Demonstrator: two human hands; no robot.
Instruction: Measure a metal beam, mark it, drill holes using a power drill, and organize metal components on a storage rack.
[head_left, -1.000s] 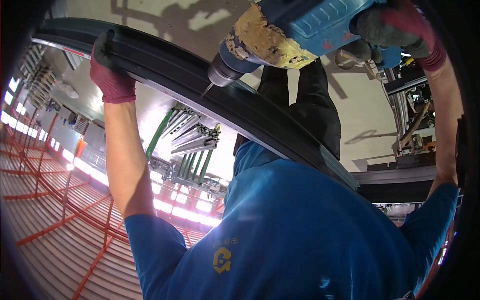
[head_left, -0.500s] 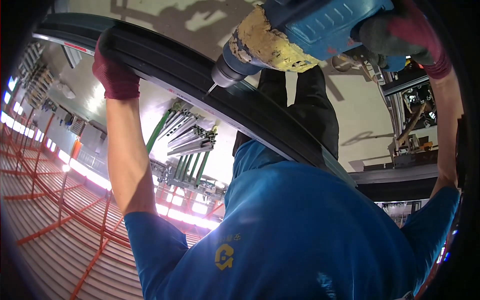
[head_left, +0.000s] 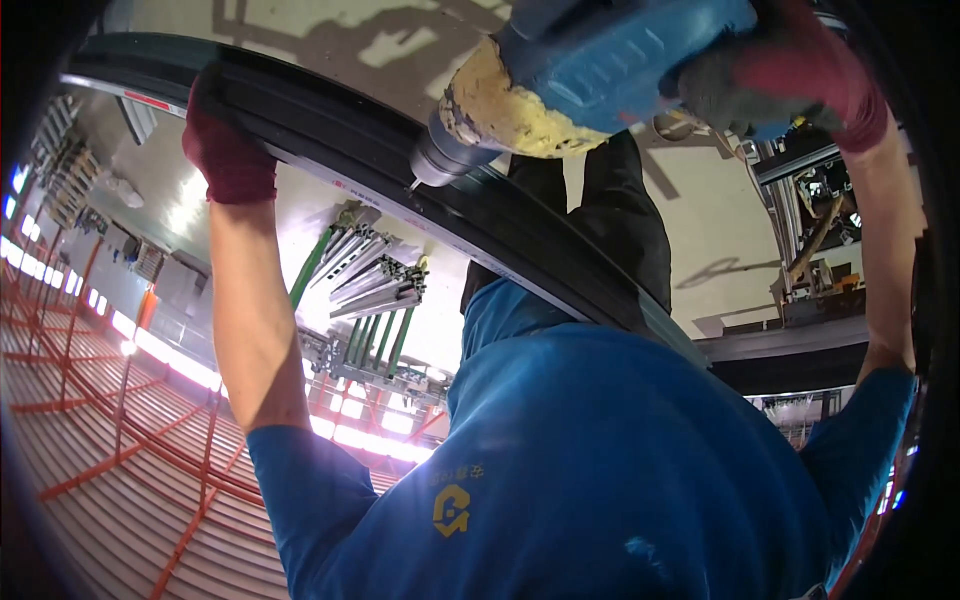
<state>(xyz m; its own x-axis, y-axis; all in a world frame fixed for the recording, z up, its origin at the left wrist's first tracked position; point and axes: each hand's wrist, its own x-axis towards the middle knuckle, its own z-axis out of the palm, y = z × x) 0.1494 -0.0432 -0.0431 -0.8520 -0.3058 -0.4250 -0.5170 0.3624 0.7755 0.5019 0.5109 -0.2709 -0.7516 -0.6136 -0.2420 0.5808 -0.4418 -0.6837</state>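
Note:
A long dark profile bar runs slantwise from the upper left down to my waist, with a pale strip along its near edge. My left hand, in a dark red and black glove, is closed round the bar toward its far left part. A blue power drill with torn yellowish wrapping behind its chuck is gripped by my gloved right hand at the upper right. The chuck sits right over the bar. Only a short length of the drill bit shows, its tip at the bar's surface.
Bundled metal profiles rest on a green rack left of my body. At the right stands a bench with tools and bits of material. A dark beam lies near my right elbow. Pale floor spreads around my legs.
The drill and my right hand have moved left and slightly down. Less of the bit shows between chuck and bar than before. My left hand keeps its hold on the bar.

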